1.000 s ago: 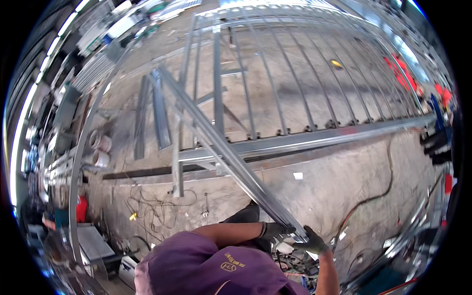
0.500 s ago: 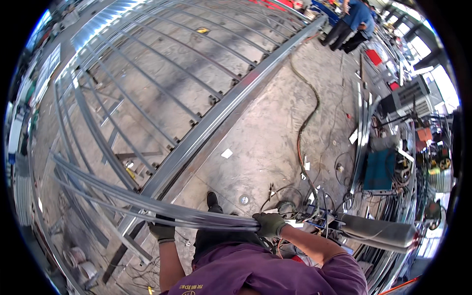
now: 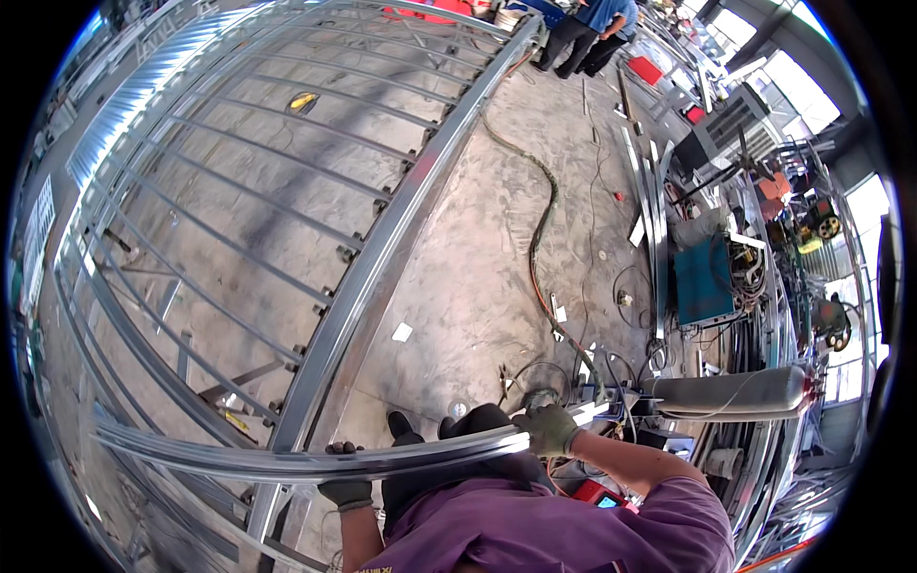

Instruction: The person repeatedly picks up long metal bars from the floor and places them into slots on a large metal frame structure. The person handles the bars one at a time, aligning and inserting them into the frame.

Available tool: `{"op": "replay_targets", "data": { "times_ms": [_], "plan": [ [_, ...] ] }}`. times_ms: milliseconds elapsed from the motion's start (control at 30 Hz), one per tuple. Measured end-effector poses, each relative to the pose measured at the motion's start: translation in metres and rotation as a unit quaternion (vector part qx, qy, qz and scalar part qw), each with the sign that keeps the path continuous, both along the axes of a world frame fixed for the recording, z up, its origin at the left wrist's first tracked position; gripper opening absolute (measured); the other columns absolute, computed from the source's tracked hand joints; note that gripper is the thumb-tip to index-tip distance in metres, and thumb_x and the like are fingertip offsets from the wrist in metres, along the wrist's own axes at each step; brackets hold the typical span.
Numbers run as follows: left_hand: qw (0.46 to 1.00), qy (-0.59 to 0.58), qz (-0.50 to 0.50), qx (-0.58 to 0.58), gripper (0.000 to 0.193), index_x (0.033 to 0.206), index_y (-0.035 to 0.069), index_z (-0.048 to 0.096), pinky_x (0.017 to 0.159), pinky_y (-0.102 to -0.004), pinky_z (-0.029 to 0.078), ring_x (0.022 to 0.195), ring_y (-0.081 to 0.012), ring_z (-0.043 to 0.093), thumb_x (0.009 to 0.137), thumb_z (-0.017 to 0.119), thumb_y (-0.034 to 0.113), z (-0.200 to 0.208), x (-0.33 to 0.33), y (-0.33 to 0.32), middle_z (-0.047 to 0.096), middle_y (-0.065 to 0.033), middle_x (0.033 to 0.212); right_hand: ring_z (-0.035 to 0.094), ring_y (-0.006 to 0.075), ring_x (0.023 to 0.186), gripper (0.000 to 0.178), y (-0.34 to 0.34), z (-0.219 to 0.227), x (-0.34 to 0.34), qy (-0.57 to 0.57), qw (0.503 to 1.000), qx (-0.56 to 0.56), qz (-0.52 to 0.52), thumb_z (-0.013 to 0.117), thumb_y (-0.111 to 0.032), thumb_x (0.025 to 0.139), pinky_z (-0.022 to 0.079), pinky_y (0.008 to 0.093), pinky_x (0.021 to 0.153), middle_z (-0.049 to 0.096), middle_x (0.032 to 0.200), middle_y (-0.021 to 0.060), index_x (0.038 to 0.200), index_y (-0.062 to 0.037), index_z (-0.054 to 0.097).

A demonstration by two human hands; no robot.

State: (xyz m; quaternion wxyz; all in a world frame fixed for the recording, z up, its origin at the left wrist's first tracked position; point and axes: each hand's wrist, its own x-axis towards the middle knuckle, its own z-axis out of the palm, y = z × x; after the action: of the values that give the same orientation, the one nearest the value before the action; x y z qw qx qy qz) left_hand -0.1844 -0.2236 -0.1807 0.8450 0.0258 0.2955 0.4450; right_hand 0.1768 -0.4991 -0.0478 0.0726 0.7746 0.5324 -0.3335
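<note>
Across the front of my body runs a bundle of long grey metal profiles (image 3: 420,459), which reaches far to the left. My left hand (image 3: 348,485), in a dark green glove, is wrapped round it from below, with fingertips showing over its far side. At the bundle's right end my right hand (image 3: 548,430), gloved too, is closed, its fingers partly hidden. The left part of the bundle passes above the large metal frame, whose thick beam (image 3: 382,239) slants away to the far right. I cannot tell whether they touch.
Thin crossbars (image 3: 258,208) fill the frame on the left. A hose (image 3: 546,215) winds over the concrete floor. On the right are a teal box (image 3: 704,280), a grey gas cylinder (image 3: 731,392) and metal stock. Two people (image 3: 585,38) stand at the far end.
The whole view has turned, so the frame and floor appear farther left. The profiles, which were fanned apart, now lie closer together. Both hands still hold them.
</note>
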Motion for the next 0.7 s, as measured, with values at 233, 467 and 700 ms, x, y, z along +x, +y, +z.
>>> {"op": "replay_targets", "data": {
  "times_ms": [233,467,700],
  "plan": [
    [0.998,-0.016,-0.016,0.053,0.049,0.111,0.008,0.07,0.093,-0.0521,0.054,0.099,-0.0314,0.069,0.103,0.046,0.05,0.021,0.076,0.029,0.073,-0.0112,0.105,0.07,0.0342,0.095,0.067,0.008,0.012,0.077,-0.05,0.992,0.107,0.033,0.078,-0.036,0.068,0.055,0.0478,0.084,0.069,0.102,0.0122,0.129,-0.0122,0.064],
    [0.988,0.057,0.021,0.14,0.052,0.11,0.01,0.073,0.086,-0.053,0.057,0.1,-0.0303,0.07,0.101,0.046,0.053,0.043,0.205,0.061,0.075,-0.0105,0.104,0.07,0.0317,0.093,0.069,0.046,-0.032,0.221,-0.046,0.983,0.165,0.065,0.075,-0.035,0.069,0.054,0.0438,0.084,0.07,0.102,0.0107,0.132,-0.0099,0.061],
    [0.989,-0.017,-0.053,0.138,0.054,0.115,0.006,0.07,0.107,-0.055,0.045,0.115,-0.0324,0.061,0.098,0.052,0.053,0.106,0.381,0.047,0.067,-0.0153,0.108,0.069,0.0305,0.103,0.061,0.043,-0.034,0.384,-0.064,0.988,0.137,0.015,0.076,-0.036,0.076,0.053,0.044,0.09,0.07,0.109,0.01,0.131,-0.0141,0.063]
  ]
}}
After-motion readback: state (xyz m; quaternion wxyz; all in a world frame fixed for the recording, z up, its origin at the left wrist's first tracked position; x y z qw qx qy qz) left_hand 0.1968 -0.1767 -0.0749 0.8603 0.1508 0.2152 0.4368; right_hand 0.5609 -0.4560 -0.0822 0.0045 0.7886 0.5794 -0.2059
